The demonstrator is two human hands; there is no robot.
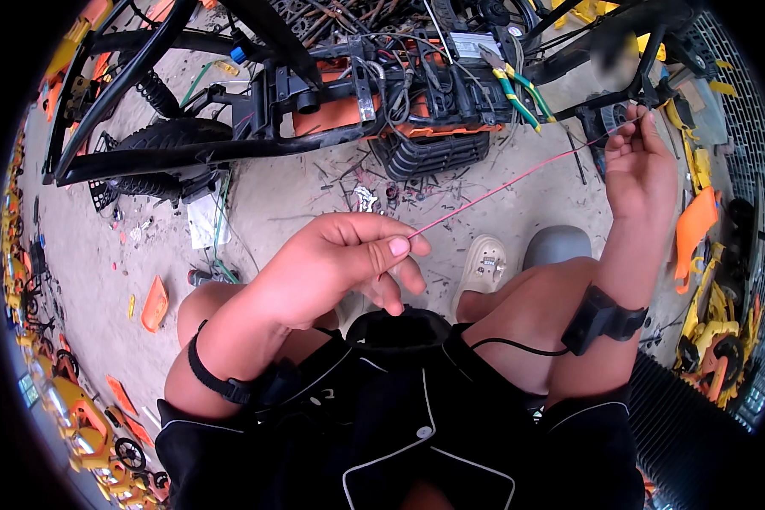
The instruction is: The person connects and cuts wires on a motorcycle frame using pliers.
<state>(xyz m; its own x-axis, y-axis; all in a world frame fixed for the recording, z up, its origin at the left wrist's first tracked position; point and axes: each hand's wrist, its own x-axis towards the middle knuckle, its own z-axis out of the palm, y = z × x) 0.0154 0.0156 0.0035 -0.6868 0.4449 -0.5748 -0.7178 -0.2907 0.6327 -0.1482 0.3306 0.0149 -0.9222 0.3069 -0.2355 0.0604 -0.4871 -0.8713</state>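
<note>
A thin pink-red wire (501,187) runs diagonally between my hands. My left hand (348,263) pinches it between thumb and forefinger at the lower middle, with the other fingers loosely curled. My right hand (637,161), raised at the right, grips the wire near its far end with curled fingertips. Beyond them stands a black tubular vehicle frame (144,161) with cables, brackets and an orange panel (314,119) in it. Pliers with green and yellow handles (518,93) lie on top of the frame, up and left of my right hand.
The grey concrete floor (119,272) has scattered bits and a small orange scoop-shaped piece (153,306). A black tyre (170,140) sits under the frame. Yellow and orange parts (710,331) line both sides. A grey rounded object (557,246) is behind my right knee, beside my light sandal (484,268).
</note>
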